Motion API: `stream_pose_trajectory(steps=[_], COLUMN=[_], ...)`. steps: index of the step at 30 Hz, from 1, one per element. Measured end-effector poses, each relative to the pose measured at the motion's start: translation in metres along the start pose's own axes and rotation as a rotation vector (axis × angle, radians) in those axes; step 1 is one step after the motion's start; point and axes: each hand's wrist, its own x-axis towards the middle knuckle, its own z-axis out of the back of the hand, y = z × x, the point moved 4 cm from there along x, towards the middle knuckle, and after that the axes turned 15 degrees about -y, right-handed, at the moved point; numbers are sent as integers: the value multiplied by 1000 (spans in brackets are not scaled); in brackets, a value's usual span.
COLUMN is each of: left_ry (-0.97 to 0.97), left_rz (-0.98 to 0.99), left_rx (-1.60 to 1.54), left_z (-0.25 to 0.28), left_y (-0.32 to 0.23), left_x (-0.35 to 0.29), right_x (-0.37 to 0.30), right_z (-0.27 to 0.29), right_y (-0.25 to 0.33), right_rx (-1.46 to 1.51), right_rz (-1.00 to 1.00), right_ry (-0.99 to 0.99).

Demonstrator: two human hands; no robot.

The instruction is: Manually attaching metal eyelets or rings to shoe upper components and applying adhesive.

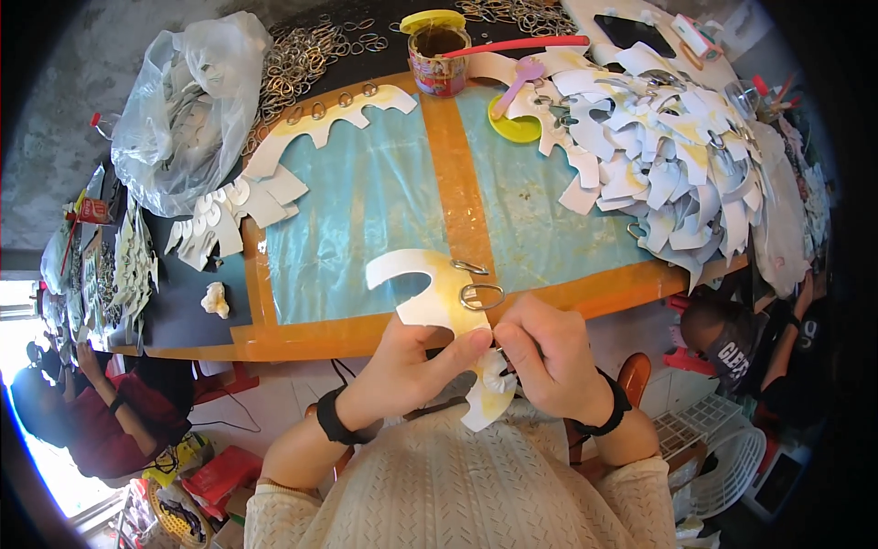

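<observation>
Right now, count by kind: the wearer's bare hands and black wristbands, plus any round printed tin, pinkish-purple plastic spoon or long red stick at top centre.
Left hand, right hand: 2
Black wristbands: 2
Round tin: 1
Pinkish-purple spoon: 1
Red stick: 1
Total: 7

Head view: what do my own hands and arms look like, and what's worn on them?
Your left hand and right hand are ungloved. Each wrist has a black wristband. The cream, knit-textured sleeves leave the forearms uncovered.
</observation>
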Motion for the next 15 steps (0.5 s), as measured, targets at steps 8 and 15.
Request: stream_pose_trajectory(steps=[8,15], left_ry=[-16,-48], left_rz=[85,361], left_rx=[-328,-383], left_z=[-3,-3], left_y=[9,19], left_x=[-1,-1], right_x=[-15,-15], right_z=[-10,-14], right_y=[-17,-22], right_rx=[535,547], right_rz=[-506,-695], right_ry=[206,177])
